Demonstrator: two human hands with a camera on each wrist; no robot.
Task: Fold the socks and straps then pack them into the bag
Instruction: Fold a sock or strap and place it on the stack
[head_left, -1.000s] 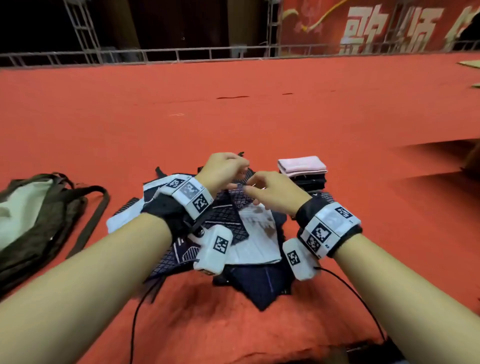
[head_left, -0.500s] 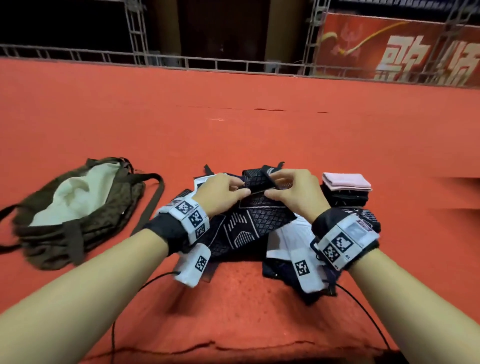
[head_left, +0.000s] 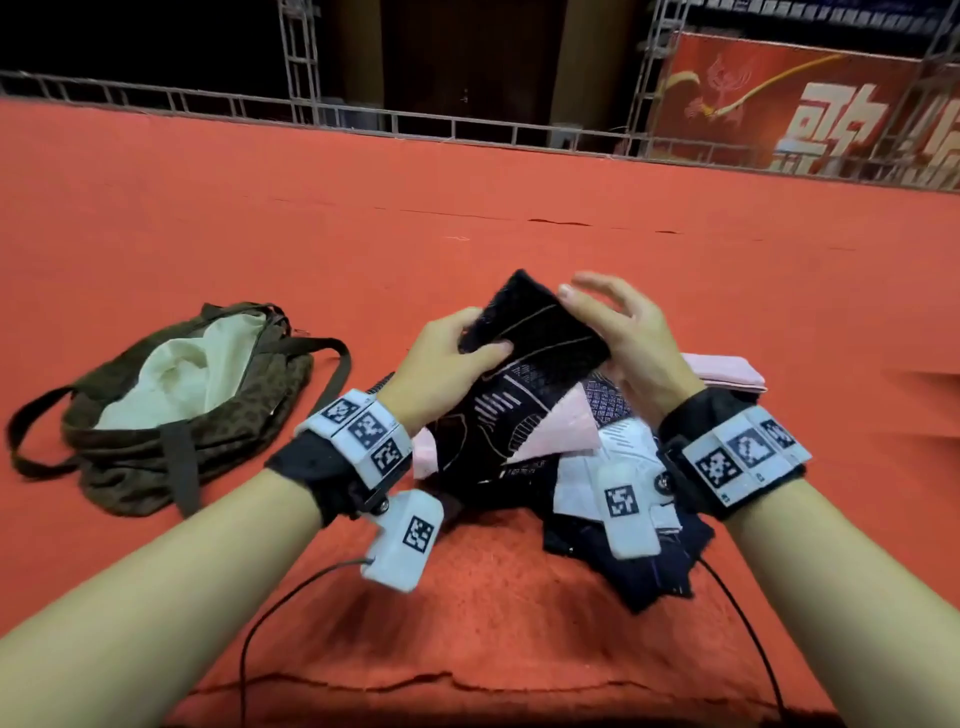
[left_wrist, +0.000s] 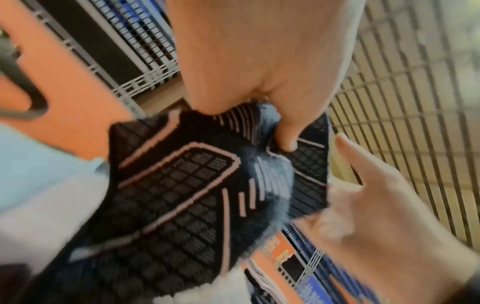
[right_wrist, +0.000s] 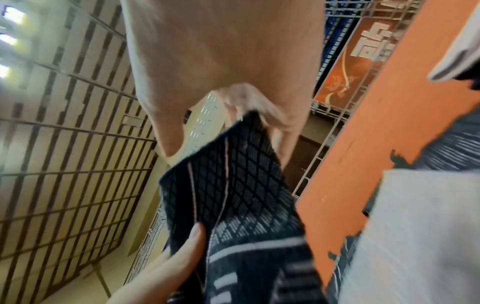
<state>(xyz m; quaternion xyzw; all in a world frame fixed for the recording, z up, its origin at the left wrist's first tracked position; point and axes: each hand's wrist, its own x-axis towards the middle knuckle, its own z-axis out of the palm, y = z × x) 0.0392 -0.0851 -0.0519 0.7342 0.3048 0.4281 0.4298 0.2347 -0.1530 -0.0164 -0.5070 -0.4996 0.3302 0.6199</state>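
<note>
While raised over the sock pile (head_left: 597, 467), a black sock (head_left: 540, 332) is pinched by the left hand (head_left: 441, 358) — the right hand's (head_left: 623, 338) fingers are spread, its thumb pressed on the sock's far edge.

**Red carpet floor and its load**

Red carpet (head_left: 467, 218) is carrying an open brown bag (head_left: 249, 410) at left, a heap of dark, white and pink socks (head_left: 582, 467) at centre, and a small folded stack, pink on top (head_left: 727, 371), lying beside the heap at right.
</note>
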